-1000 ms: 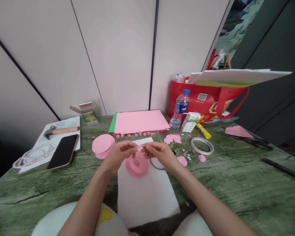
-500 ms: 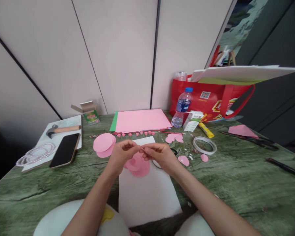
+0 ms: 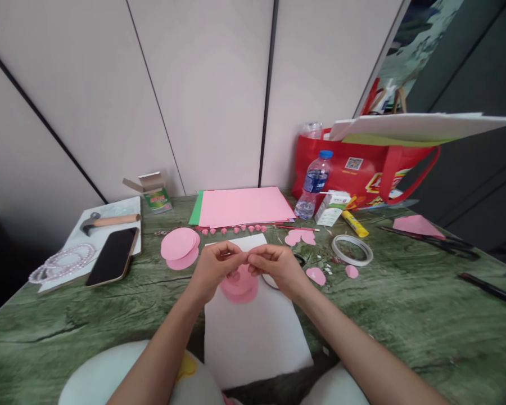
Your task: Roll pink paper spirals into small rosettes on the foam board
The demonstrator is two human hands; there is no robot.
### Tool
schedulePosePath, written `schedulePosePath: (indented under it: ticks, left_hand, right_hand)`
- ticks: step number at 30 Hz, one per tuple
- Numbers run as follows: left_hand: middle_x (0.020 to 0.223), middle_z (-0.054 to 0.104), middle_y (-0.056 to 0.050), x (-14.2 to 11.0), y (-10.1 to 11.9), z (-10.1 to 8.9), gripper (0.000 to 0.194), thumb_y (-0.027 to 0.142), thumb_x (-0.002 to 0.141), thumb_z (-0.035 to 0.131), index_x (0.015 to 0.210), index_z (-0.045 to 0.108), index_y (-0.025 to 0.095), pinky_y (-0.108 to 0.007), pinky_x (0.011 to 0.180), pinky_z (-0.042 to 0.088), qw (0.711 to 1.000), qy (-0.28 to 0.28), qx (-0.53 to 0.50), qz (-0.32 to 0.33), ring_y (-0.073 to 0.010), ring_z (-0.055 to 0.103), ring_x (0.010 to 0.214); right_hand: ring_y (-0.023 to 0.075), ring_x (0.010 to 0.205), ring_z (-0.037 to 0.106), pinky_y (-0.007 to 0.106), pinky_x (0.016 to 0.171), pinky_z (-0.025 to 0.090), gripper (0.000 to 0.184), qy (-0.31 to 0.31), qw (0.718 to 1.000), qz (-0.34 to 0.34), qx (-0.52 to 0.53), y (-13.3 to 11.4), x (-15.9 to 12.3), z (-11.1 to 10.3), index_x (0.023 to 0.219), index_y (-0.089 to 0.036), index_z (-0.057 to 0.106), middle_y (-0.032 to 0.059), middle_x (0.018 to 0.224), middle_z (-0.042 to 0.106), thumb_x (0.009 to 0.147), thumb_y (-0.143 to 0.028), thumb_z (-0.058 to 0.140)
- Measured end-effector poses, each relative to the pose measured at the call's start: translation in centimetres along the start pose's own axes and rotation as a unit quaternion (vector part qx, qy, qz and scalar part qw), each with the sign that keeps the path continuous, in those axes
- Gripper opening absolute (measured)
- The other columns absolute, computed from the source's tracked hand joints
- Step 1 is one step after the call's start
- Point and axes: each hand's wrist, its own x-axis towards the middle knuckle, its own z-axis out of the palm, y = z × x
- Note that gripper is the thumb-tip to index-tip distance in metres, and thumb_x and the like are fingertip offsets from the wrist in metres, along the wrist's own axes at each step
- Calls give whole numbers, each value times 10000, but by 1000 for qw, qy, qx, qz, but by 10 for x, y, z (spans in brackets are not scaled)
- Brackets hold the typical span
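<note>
My left hand (image 3: 220, 265) and my right hand (image 3: 274, 265) meet at the fingertips, both closed in a pinch. Between them is a small pink piece of paper, now almost wholly covered by the fingers. Right below the hands, layered pink paper circles (image 3: 241, 293) lie on a white sheet (image 3: 257, 343); the left fingers cover part of them. A round, dark-rimmed object (image 3: 270, 281) shows partly beneath my right hand. Left of the hands rests a stack of pink paper circles (image 3: 177, 244).
Pink sheets (image 3: 244, 206) lie at the back, with several small pink rolls before them. To the right are a tape roll (image 3: 352, 250), a glue stick (image 3: 355, 223), a bottle (image 3: 314, 188), scissors (image 3: 451, 246) and a red bag (image 3: 341, 163). A phone (image 3: 113, 256) and hammer (image 3: 109, 221) lie left.
The fingertips have come together, and the pink bit that showed between them is now mostly covered. The whole view has shifted slightly; things on the table stay in place.
</note>
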Motion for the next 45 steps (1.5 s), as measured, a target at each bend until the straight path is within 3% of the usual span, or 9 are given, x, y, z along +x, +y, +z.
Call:
schedulePosePath:
  ticks: [15,33,40,45]
  left_hand:
    - [468,463,56,2,-4,-2,199,290,636,685,631,556,139,-174,399,265,1000,13,-18,-4,-37,373,395]
    - [476,480,40,0,-3,1,200,325,675,644,667,591,132,-186,416,293,1000,-8,7,-9,-53,397,416]
    - [459,480,43,1,-2,1,217,331,637,674,666,590,133,-199,421,324,1000,8,-5,-4,-56,392,403]
    - [448,501,34,0,-2,2,202,331,672,635,657,590,135,-198,427,332,1000,15,8,-9,-61,407,402]
  right_hand:
    - [93,555,595,237,580,497,187,-32,999,-13,0,2,3,-5,793,-183,696,1,605,651,671,-324,675]
    - [88,496,583,215,515,482,183,24,1000,-4,-12,1,3,-6,650,-156,666,5,566,655,600,-322,724]
    - [142,694,643,266,647,494,288,33,999,-15,-2,-1,3,-7,812,-178,658,42,788,708,560,-276,756]
    - [161,708,661,279,665,490,257,43,999,-21,12,-1,3,-10,794,-168,645,62,802,713,593,-299,736]
